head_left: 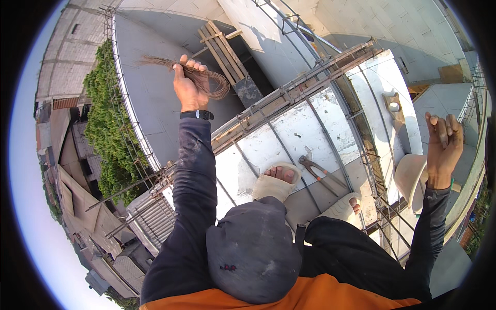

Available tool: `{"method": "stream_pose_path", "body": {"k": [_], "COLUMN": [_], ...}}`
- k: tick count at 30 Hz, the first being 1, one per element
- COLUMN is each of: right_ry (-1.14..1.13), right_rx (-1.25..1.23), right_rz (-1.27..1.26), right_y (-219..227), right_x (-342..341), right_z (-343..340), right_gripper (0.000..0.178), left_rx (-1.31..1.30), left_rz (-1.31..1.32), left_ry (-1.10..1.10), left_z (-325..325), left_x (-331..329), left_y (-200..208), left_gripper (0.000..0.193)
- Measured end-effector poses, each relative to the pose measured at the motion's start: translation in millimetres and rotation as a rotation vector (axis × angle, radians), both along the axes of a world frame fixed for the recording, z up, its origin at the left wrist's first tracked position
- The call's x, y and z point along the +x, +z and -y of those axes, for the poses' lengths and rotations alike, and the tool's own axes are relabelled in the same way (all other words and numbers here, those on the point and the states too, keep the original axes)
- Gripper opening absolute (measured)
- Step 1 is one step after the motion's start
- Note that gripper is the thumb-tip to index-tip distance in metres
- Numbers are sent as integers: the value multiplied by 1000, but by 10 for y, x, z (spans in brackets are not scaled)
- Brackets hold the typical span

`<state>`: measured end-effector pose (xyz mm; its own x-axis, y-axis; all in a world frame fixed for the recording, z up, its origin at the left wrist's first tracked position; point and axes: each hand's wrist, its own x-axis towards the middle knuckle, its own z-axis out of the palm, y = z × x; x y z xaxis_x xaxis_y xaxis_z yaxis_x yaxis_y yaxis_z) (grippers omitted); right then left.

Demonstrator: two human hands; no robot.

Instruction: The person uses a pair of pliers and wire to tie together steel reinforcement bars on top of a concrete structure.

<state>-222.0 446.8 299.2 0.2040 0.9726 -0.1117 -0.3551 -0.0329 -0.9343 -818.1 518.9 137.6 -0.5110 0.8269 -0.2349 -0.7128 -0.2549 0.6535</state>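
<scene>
A loose bundle of thin brown tie wire (pixel 217 88) is gripped in my left hand (pixel 191 90), raised at the upper left. The looped end bulges out to the right of the fingers, and loose ends trail to the left. My right hand (pixel 443 147) is lifted at the far right, its fingers loosely bent and partly apart, with nothing visible in it. Far from both hands, a pair of pincers (pixel 316 168) with orange-red handles lies between my feet, across the white panel and grey surface. Thin steel bars (pixel 323 124) run over the panel.
A rebar cage (pixel 369 155) crosses beside my right foot (pixel 343 207); my left foot (pixel 279 178) stands on the panel. Wooden planks (pixel 223 49) lean in a deep opening beyond. A pale curved object (pixel 411 178) sits by my right forearm. Rebar ends stick out at left, above rooftops.
</scene>
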Motion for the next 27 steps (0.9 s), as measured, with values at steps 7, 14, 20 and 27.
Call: {"method": "stream_pose_path", "body": {"k": [7,14,20,27], "right_ry": [72,468,322,222], "right_rx": [150,230,490,300], "right_rz": [512,690,1058,774], "right_y": [118,-46,-374,-284], "right_x": [-864,-1981,-2062,-2060], "right_z": [-178,-191,-343,-325], "right_gripper": [59,47,30,24], "left_rx": [205,95,122,43], "left_rz": [-23,-143,-169,-205], "left_ry": [-470,-701,-757,-716], "left_z": [88,228,307,371], "left_x": [994,1971,2259,2216], "left_y": [432,967,1028,948], "left_gripper": [48,60,60,57]}}
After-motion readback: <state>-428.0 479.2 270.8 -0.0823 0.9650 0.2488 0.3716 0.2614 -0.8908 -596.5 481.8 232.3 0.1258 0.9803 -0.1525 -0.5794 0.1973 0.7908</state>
